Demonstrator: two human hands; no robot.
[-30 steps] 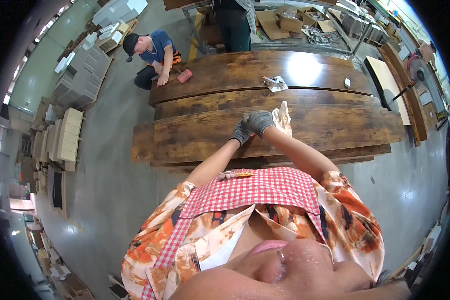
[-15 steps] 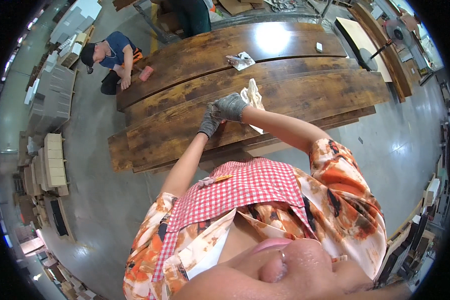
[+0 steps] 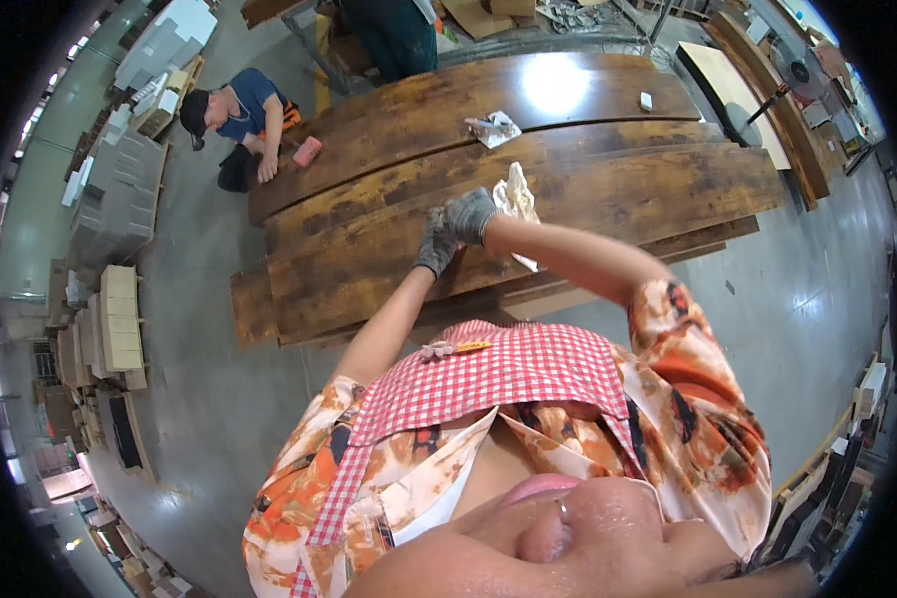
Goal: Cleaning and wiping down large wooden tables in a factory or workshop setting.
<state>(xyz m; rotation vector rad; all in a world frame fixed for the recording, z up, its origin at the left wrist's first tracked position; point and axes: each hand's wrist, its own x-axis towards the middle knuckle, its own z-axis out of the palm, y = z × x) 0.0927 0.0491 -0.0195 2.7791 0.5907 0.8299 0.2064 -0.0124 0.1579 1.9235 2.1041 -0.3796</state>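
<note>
The right hand, in a grey glove, is closed around a pale rag that bunches out to its right, over the middle of the near plank. The left hand, also gloved, lies just beside it to the left, fingers curled down on the wood; whether it grips anything cannot be told. The planks lie side by side, dark and stained, running left to right. Their near edge steps down in thinner strips close to the person's apron. Right of the hands the plank top runs bare to its end. On the far plank sit a crumpled cloth and a small white block. At the far left edge another person crouches with a pink block against the wood. Grey floor lies open to the right.
</note>
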